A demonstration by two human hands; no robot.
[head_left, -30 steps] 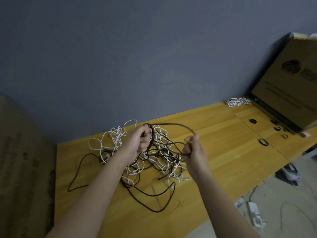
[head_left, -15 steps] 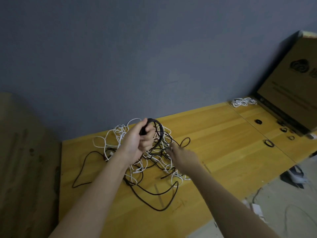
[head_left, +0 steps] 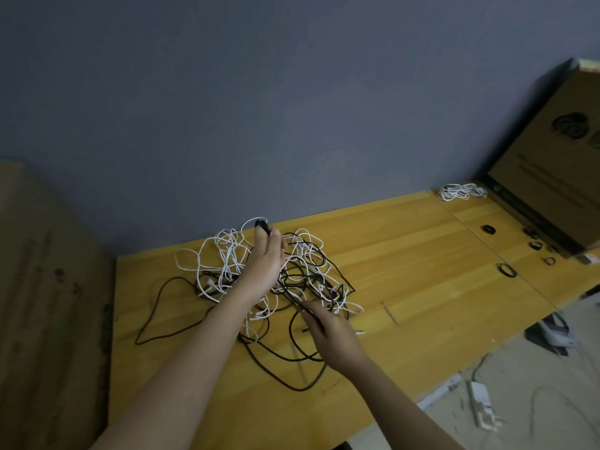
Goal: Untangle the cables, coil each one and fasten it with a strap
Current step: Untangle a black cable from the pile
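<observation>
L hand (head_left: pixel 264 259) grips thin black cable (head_left: pixel 293 295); R hand (head_left: pixel 331 332) at 5 o'clock pinches it over loopy tangle (head_left: pixel 302 254), smooth wood table (head_left: pixel 422 287).

dim, flat indoor light with no glare. the grey wall (head_left: pixel 259 92) fades darker toward the upper corners. wide-angle bending tilts the wooden table (head_left: pixel 422 254) and stretches the frame edges. the far right cardboard box (head_left: pixel 552 157) and the left edge look soft and smeared.
</observation>
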